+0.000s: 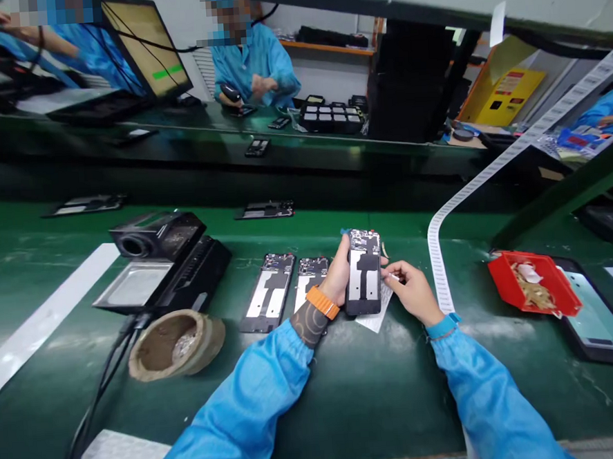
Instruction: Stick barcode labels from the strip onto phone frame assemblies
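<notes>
My left hand grips an opened phone by its sides, tilted up so its bare circuit board and white-and-black inner panel face me. Beside its right edge, my right hand is closed in a pinch; a tiny pale bit shows at the fingertips, too small to name. Below the held phone lies a white sheet, partly covered by it. To the left, two more opened phones rest on the green bench: one fully visible phone and another phone partly behind my left wrist.
A black device and a clay-coloured bowl stand left. A red bin with scraps sits right, beside a dark-framed tray. A long label strip hangs down to the bench. Across the line a co-worker handles items.
</notes>
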Demonstrator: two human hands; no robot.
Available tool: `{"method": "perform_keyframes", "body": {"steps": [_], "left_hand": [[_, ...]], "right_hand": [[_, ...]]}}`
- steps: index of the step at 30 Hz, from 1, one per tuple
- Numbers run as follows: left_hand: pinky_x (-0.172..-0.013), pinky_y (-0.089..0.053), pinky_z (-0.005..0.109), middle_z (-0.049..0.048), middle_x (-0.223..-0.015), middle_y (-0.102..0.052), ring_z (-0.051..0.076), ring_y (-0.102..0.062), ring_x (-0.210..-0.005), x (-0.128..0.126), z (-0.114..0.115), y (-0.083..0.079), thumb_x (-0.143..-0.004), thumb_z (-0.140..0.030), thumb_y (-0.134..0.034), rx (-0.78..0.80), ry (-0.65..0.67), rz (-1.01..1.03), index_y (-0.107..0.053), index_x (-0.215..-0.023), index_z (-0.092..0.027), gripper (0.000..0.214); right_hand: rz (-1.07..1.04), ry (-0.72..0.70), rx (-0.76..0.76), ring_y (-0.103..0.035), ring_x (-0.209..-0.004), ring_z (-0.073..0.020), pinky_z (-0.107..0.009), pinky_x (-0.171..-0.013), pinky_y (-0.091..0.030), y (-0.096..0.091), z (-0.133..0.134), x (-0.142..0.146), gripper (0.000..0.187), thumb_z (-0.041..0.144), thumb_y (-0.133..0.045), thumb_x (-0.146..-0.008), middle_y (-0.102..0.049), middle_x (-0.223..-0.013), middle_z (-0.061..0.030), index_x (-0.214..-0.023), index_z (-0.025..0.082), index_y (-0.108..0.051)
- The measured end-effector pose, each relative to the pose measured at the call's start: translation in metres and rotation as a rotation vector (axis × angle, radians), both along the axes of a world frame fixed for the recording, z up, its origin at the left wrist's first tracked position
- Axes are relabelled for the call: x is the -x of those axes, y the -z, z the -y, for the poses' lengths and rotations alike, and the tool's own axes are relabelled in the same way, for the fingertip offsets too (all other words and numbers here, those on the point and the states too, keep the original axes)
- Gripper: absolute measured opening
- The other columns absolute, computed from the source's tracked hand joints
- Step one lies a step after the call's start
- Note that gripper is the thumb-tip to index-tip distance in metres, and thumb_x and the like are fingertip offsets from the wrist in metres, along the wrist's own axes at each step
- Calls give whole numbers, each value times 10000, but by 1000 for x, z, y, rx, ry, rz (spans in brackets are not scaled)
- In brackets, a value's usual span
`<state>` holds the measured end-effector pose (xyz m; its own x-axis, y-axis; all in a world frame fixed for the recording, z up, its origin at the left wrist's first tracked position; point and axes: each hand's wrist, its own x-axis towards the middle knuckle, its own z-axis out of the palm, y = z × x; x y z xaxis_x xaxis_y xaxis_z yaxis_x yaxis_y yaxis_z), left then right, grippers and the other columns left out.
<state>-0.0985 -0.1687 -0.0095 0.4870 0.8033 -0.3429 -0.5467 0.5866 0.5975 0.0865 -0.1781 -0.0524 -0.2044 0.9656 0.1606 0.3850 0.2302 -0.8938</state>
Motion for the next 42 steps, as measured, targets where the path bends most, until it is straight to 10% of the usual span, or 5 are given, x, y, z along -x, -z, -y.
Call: {"method": "perform_keyframes", "body": {"steps": [8,23,29,34,42], "left_hand": [[-582,-514,272,154,-766,-724,196,-667,-608,-3,5,-2,-885,-799,-217,-79,-87,-101,-720,-987,-57,902],[-489,-446,244,124,-700,-699,156,-598,-512,-5,6,-5,-872,-807,-269,-60,-170,-383,-718,-914,-67,866],[-684,-542,345,203,-829,-714,252,-692,-735,-1,16,-33,-878,-775,13,-154,20,156,-695,-998,-33,1033],[-796,-551,436,221,-902,-712,292,-700,-821,-5,18,-28,-887,-784,-71,-69,-52,347,-668,-1064,-20,985],[-783,-548,476,212,-890,-699,307,-692,-808,-2,19,-26,-873,-800,-94,-24,-62,414,-643,-1117,-27,979]], "right_hand": [[-253,56,99,-573,-708,-161,-284,-662,-447,1,2,-4,225,386,-694,-779,-650,-787,-14,-876,192,-637],[-41,59,-99,-592,-881,-200,-320,-737,-457,-14,10,-9,131,307,-596,-857,-619,-969,-63,-781,201,-611],[-34,20,-201,-573,-993,-226,-374,-839,-458,-22,13,-13,65,245,-610,-860,-582,-1020,-72,-805,213,-599],[-53,70,-287,-565,-1000,-220,-381,-846,-457,-24,17,-10,45,220,-611,-869,-563,-1026,-68,-835,219,-581],[-456,-47,143,-582,-658,-135,-277,-565,-490,-24,21,-8,334,410,-702,-833,-642,-883,-21,-1079,227,-569]]}}
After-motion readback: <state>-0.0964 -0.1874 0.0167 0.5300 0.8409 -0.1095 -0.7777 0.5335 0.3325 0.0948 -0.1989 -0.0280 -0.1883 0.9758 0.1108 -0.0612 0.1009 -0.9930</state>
